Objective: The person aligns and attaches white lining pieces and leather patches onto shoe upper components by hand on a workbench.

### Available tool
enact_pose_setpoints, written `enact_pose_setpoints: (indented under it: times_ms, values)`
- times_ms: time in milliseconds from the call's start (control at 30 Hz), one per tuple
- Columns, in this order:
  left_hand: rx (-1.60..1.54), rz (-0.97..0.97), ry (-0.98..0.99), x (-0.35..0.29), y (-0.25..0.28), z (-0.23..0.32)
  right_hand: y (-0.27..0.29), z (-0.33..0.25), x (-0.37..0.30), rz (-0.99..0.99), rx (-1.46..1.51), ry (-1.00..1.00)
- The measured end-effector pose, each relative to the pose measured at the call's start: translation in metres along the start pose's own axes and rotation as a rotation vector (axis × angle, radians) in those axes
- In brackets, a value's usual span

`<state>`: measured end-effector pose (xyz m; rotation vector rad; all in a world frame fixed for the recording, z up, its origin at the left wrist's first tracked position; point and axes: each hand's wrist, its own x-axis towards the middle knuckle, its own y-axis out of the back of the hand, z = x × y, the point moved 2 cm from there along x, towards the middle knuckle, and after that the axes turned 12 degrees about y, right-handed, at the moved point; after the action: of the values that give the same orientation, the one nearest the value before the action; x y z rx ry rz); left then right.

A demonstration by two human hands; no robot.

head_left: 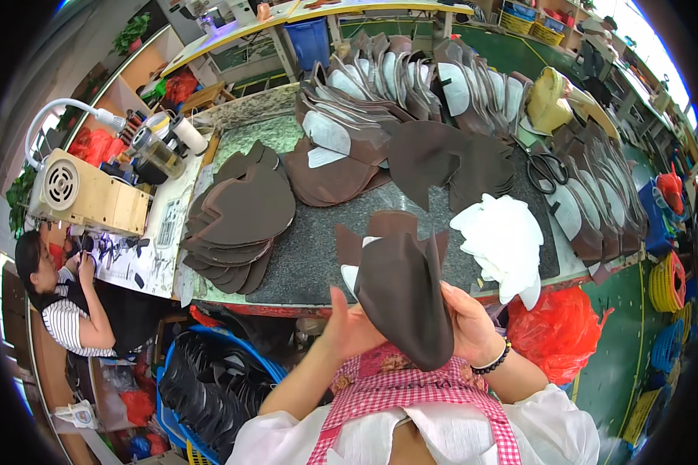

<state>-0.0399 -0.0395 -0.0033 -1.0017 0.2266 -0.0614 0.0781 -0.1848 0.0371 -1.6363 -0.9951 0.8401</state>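
Note:
A dark brown leather shoe upper [406, 298], curved over, is held in front of my apron at the table's near edge. My left hand [353, 329] bears its left side from beneath, thumb raised away and fingers hidden behind it. On the other side my right hand [473, 325] grips the edge. White lining [350, 277] shows at the upper's left. Just right of it lies a loose pile of white lining pieces [500, 244]. To the left, brown leather pieces [244, 205] are stacked. More brown pieces [423, 155] lie beyond, with black-handled scissors [547, 170] farther right.
Rows of uppers with white linings [380, 77] line the table's back; others [597, 198] stand at right. A red plastic bag [554, 333] hangs by the right front edge. A blue basket [167, 372] of black pieces stands lower left. A co-worker [62, 302] sits at the left bench.

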Motion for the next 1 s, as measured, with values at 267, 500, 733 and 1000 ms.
enact_pose_setpoints:
  times_ms: [267,500,733,1000]
  values:
    - [0.44,0.305,-0.562,-0.027,-0.008,0.016,0.017,-0.018,-0.045,0.126,-1.129,0.681]
    - [0.824,0.731,-0.726,-0.051,-0.01,0.021,0.018,-0.016,-0.04,0.07,-1.756,0.742]
    - [1.003,0.876,-0.306,-0.012,0.037,0.067,0.049,-0.039,0.025,0.278,-2.022,0.56]
    - [1.009,0.836,-0.121,0.017,0.071,0.086,0.052,-0.041,0.05,0.33,-2.105,0.565]
